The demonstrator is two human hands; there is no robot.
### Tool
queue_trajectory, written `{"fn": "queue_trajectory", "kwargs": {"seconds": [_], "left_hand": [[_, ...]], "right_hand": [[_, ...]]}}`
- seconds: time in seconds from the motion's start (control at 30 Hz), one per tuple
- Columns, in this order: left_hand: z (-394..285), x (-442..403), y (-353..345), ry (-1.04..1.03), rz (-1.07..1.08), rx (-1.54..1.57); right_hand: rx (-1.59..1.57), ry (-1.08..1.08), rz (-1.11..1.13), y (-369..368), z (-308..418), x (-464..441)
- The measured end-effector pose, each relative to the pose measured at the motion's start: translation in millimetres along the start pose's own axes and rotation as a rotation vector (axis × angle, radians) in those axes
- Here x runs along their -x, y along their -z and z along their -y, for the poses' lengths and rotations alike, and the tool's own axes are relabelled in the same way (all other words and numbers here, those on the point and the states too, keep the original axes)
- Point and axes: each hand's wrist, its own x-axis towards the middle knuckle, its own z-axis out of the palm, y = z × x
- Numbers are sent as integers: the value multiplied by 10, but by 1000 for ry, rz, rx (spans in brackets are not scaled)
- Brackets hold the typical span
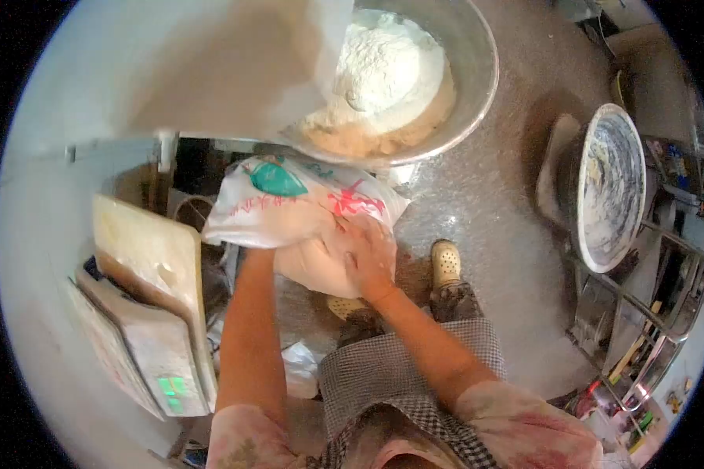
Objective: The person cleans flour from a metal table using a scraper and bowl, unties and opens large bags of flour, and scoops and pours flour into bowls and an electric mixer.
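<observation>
Printed bag: white plastic bag (309,219) with green and red print, bulging, directly under the right fingers; its lower part looks peach-coloured.
Right hand: the right hand (365,254) lies on the bag's near right side, fingers fairly straight and narrowly spaced; whether they pinch the plastic, I cannot tell.
Left hand: hidden by the bag, the left forearm (250,336) running up to its near edge; how those fingers are set, I cannot tell.
Powder bowl: a big metal bowl (486,86) just beyond the right fingers and the bag, holding a white powder mound (379,70) over tan material (368,141).
Coated bowl: another bowl (612,191), tilted and whitish inside, well to the right of the right fingers.
Metal rack: a rack (661,320) right of the fingers, on the nearer side of the coated bowl.
Boards: a pale board (149,242) standing left of the fingers.
Clogs: a cream clog (446,263) below and right of the right fingers, on the grey floor (516,313).
</observation>
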Motion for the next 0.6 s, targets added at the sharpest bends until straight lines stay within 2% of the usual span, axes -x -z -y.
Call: {"fn": "queue_trajectory", "kwargs": {"seconds": [0.03, 0.13, 0.23, 0.33, 0.43, 0.53, 0.6], "left_hand": [[-19, -74, 9, 0, 8, 2], [-70, -247, -68, 9, 20, 4], [-152, -679, -87, 12, 41, -20], [-224, -1053, -63, 3, 49, -37], [-222, -969, -49, -16, 42, -24], [-218, -753, -27, -54, 10, 11], [-184, -565, -40, -81, -23, 74]], "right_hand": [[95, -18, -58, -81, -115, -95], [116, -239, -169, -62, -335, -435], [-83, -185, -175, -63, -651, -995], [76, -286, 205, 54, -832, -1642], [194, -294, 46, -228, -859, -1311], [79, -264, -59, -139, -738, -1053], [74, -241, -44, -61, -640, -891]]}}
